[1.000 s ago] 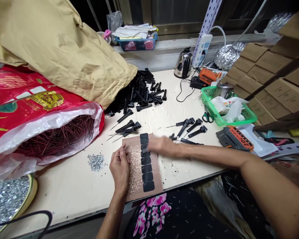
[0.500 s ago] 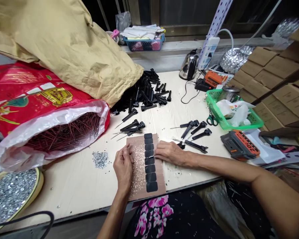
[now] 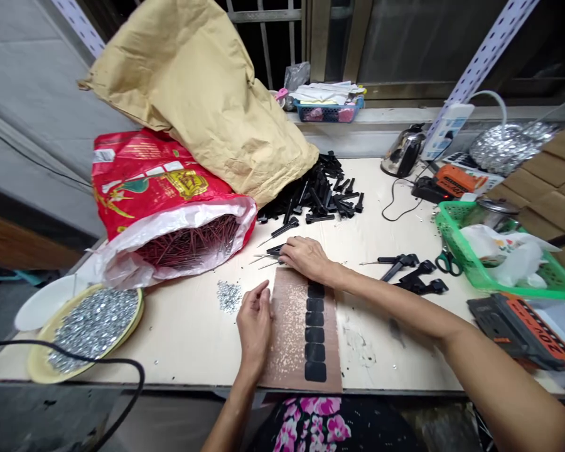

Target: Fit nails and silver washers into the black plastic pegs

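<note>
My left hand (image 3: 255, 320) rests on the left edge of a brown board (image 3: 292, 333) near the table's front edge, fingers loosely curled and pinched, close to a small heap of silver bits (image 3: 228, 295). The board carries a column of black pads (image 3: 315, 336). My right hand (image 3: 305, 256) reaches past the board's far end and lies over a few black-handled spikes (image 3: 275, 250), fingers bent onto them. Whether it grips one is hidden.
A red bag of dark nails (image 3: 188, 242) lies open at the left under a tan paper sack (image 3: 207, 94). A yellow plate of silver bits (image 3: 87, 326) sits front left. Black handles (image 3: 324, 191) are piled behind. Finished spikes (image 3: 412, 273), scissors (image 3: 447, 260), green basket (image 3: 560, 285), kettle (image 3: 402, 150) and drill battery (image 3: 522, 323) stand right.
My right hand has moved from the board's right side to the spikes beyond its far end. The head camera has swung left and pulled back, showing more of the bags and plate.
</note>
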The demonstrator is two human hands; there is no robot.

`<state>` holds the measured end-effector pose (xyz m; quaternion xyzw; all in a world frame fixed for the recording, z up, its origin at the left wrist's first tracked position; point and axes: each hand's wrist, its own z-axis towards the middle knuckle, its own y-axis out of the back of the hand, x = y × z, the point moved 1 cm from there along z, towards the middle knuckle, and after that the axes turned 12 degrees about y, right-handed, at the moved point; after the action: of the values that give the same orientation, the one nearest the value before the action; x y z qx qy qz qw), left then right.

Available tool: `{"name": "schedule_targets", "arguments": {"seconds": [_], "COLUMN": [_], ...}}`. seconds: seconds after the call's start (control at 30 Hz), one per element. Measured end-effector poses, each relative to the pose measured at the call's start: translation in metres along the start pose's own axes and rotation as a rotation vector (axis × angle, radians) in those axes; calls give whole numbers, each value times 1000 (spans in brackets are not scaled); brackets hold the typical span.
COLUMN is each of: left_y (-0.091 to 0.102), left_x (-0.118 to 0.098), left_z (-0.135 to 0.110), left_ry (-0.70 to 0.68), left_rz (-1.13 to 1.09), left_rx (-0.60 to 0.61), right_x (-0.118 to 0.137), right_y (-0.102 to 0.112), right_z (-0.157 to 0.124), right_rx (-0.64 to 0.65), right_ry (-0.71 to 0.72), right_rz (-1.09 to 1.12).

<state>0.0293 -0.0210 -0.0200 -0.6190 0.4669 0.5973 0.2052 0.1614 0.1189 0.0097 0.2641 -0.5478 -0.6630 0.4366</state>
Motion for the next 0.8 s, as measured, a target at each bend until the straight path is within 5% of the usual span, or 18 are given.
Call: {"name": "schedule_targets", "arguments": {"seconds": [0.17,0.3,0.57,0.8], "left_y": [71,107,101,96], "left_x": [14,28,46,47], "left_z": [22,33,26,25], "left_ry": [-115,-208,-323,-427], "left_rz": [246,466,659,847], "left_rx": [-261,-304,-183,-168], "right_x": [10,8,17,43], "right_y": [-39,-44,-16,-1], "right_z": [40,38,3,-28], "right_rx": [165,184,-167,-200], "right_ry": [23,29,-98,4], "right_rz": [-85,-92,45,193]}}
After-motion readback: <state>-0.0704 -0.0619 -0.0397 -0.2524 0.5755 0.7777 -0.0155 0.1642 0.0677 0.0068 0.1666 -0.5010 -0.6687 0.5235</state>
